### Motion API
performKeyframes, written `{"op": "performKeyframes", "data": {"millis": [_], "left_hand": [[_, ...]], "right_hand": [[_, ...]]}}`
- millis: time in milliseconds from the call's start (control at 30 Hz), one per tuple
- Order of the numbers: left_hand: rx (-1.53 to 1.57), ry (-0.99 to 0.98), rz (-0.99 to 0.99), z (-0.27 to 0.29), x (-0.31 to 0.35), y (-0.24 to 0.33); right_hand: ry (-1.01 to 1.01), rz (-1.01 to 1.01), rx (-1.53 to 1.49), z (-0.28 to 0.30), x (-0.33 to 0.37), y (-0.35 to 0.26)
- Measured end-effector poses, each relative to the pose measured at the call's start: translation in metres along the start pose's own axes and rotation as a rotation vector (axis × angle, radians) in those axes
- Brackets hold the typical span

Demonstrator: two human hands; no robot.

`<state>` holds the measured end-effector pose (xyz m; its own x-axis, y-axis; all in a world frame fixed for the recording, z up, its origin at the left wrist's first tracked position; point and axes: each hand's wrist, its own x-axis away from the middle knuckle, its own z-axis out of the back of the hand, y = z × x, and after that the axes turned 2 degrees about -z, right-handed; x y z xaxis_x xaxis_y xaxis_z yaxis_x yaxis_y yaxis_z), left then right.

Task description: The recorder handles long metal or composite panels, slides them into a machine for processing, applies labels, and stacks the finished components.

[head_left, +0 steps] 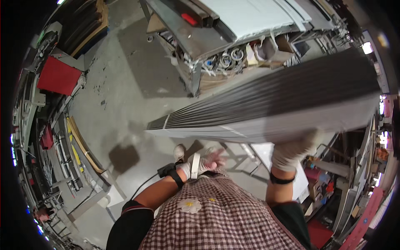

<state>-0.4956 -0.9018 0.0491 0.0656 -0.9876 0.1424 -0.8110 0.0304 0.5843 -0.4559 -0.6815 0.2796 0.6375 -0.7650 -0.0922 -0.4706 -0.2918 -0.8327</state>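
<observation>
1. Now, in the head view, my gloved right hand [293, 150] is up against the near side of the bundle [266, 96], towards its right end; the fingertips blur there, so I cannot tell how far they close around it.
2. My gloved left hand [208, 162] is near the bundle's left part, in front of my apron [208, 212]. Its fingers point right and are blurred, so I cannot tell whether they pinch anything.
3. A white ring [195, 166] shows edge-on at that hand, beside the wrist.
4. The bundle, of long dark strips with a pale near side, runs across in front of me from the middle to the far right. A pale strap [166, 121] crosses it near its left end.
5. Beyond it is a table [200, 46] with a white sheet [254, 16] on top; rolls [225, 61] sit below. To the left is a red panel [59, 75].
</observation>
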Motion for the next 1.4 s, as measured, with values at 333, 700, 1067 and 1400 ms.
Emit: {"op": "performKeyframes", "data": {"millis": [333, 700, 1067, 1400], "left_hand": [[0.351, 0.734, -0.529, -0.064, -0.116, 0.197], [-0.001, 1.036, -0.422, 0.214, -0.191, 0.428], [-1.456, 1.434, 0.414, 0.368, -0.159, 0.558], [-1.124, 0.536, -0.544, 0.000, -0.300, 0.319]], "right_hand": [[0.560, -0.191, -0.030, 0.098, 0.047, 0.038], [-0.013, -0.672, 0.347, 0.061, -0.020, 0.038], [-0.078, -0.822, 1.647, 0.256, -0.086, 0.094], [-0.063, -1.062, 1.468, 0.354, -0.179, 0.067]]}}
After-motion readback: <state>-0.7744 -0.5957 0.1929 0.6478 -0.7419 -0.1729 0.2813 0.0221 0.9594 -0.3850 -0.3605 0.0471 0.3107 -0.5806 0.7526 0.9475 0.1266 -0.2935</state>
